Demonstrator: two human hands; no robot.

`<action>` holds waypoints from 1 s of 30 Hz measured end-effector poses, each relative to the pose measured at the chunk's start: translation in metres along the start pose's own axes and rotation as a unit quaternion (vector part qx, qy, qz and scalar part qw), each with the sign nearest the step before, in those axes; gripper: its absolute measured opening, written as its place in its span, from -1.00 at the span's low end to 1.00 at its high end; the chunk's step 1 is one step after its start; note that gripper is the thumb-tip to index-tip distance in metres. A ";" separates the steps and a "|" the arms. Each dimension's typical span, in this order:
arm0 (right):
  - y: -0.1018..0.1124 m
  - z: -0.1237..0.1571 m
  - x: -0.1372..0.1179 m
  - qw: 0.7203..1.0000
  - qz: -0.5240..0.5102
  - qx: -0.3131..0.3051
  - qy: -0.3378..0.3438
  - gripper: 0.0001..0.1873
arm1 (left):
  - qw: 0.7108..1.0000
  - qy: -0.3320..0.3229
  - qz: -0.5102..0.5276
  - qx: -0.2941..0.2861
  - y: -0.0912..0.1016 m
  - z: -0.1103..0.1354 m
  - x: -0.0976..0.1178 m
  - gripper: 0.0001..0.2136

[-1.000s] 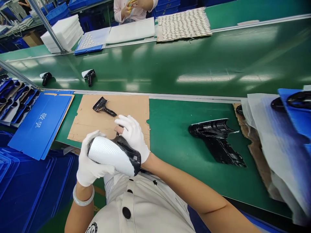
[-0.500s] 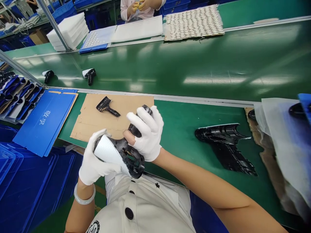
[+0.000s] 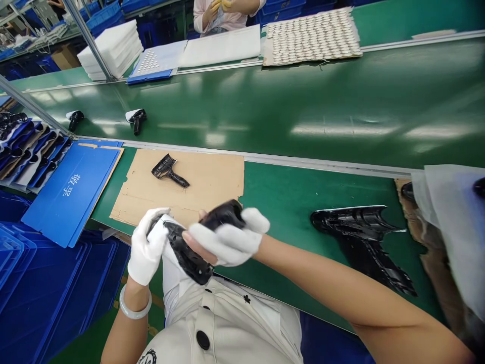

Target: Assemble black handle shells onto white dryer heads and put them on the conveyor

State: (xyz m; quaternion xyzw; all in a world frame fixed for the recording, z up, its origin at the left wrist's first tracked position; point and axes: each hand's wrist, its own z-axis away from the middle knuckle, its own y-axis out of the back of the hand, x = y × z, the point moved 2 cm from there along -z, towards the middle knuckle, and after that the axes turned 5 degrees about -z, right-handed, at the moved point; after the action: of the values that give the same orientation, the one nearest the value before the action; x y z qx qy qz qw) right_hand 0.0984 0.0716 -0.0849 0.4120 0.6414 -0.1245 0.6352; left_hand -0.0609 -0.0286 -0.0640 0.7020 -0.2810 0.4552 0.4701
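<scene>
My left hand (image 3: 146,247), in a white glove, is closed around a white and black hair dryer housing (image 3: 189,255), tilted above the bench's front edge. In my gloved right hand (image 3: 235,240) is a black plastic part (image 3: 224,215), rounded and blurred by motion; its exact kind I cannot make out. The right thumb and fingertips are close to the housing; whether they touch it I cannot tell. Beyond my hands, a black handle shell (image 3: 170,171) lies on a cardboard sheet (image 3: 212,177). Right of my right arm, a larger black shell half (image 3: 364,242) lies on the green bench.
Two dryer bodies, one a white and black unit (image 3: 137,120), sit on the green conveyor (image 3: 235,111). Blue boards (image 3: 76,192) and blue bins (image 3: 49,293) are at left. Translucent sheets (image 3: 450,227) cover the right end. Across the belt, a co-worker (image 3: 227,15) handles something.
The housing has turned over in my left hand, its open inside no longer facing up. My right hand has rolled palm-up and lowered, bringing the black part into fuller view.
</scene>
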 end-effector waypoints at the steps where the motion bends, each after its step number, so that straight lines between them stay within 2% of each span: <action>1: 0.004 -0.003 -0.004 1.000 0.007 -0.016 0.019 -0.88 | 1.000 0.026 0.006 0.010 -0.001 -0.003 -0.005 -0.68; 3: 0.012 -0.012 -0.005 0.990 0.097 -0.017 0.103 -0.76 | 0.996 0.082 0.014 0.020 -0.005 -0.011 -0.016 -0.69; 4: 0.015 -0.018 0.002 0.982 0.136 -0.020 0.127 -0.70 | 0.994 0.107 0.014 0.020 -0.008 -0.016 -0.022 -0.69; 5: 0.020 -0.025 0.013 0.980 0.162 -0.022 0.116 -0.68 | 0.992 0.127 0.013 0.018 -0.011 -0.021 -0.028 -0.69; 6: 0.027 -0.033 0.029 0.982 0.170 -0.023 0.072 -0.65 | 0.989 0.143 0.013 0.017 -0.015 -0.026 -0.034 -0.68; 8: 0.047 -0.053 0.067 0.984 0.163 -0.004 -0.066 -0.54 | 0.987 0.161 0.024 0.013 -0.022 -0.036 -0.043 -0.63; 10: 0.079 -0.073 0.103 0.968 0.160 0.059 -0.186 -0.47 | 0.985 0.169 0.037 0.007 -0.029 -0.043 -0.049 -0.59; 13: 0.145 -0.101 0.140 0.927 0.178 0.164 -0.287 -0.53 | 0.983 0.181 0.043 -0.001 -0.035 -0.048 -0.058 -0.58; 14: 0.169 -0.108 0.149 0.909 0.182 0.199 -0.317 -0.54 | 0.979 0.203 0.030 0.019 -0.034 -0.049 -0.063 -0.56; 16: 0.213 -0.118 0.163 0.871 0.190 0.264 -0.369 -0.57 | 0.972 0.235 -0.015 0.016 -0.032 -0.056 -0.076 -0.51; 18: 0.247 -0.123 0.177 0.835 0.194 0.310 -0.411 -0.58 | 0.963 0.258 -0.071 0.008 -0.028 -0.070 -0.091 -0.51; 20: 0.267 -0.123 0.188 0.810 0.194 0.334 -0.441 -0.57 | 0.951 0.273 -0.149 -0.008 -0.026 -0.090 -0.103 -0.54; 22: 0.274 -0.123 0.194 0.800 0.197 0.338 -0.454 -0.56 | 0.940 0.250 -0.233 -0.006 -0.024 -0.114 -0.107 -0.57; 23: 0.273 -0.123 0.196 0.799 0.204 0.337 -0.454 -0.54 | 0.938 0.216 -0.273 -0.002 -0.025 -0.128 -0.106 -0.57; 25: 0.265 -0.125 0.195 0.804 0.229 0.329 -0.438 -0.49 | 0.931 0.188 -0.312 0.022 -0.027 -0.156 -0.106 -0.59; 28: 0.230 -0.131 0.183 0.839 0.277 0.288 -0.369 -0.45 | 0.923 0.160 -0.349 0.037 -0.034 -0.197 -0.113 -0.62; 30: 0.187 -0.131 0.169 0.877 0.297 0.223 -0.304 -0.46 | 0.925 0.156 -0.347 0.018 -0.043 -0.215 -0.123 -0.63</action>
State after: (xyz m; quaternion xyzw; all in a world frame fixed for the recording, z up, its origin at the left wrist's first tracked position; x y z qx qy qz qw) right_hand 0.1583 0.3417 -0.1503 0.6556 0.2198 -0.1889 0.6973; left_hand -0.1584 0.1818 -0.1616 0.6843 0.0655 0.3726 0.6235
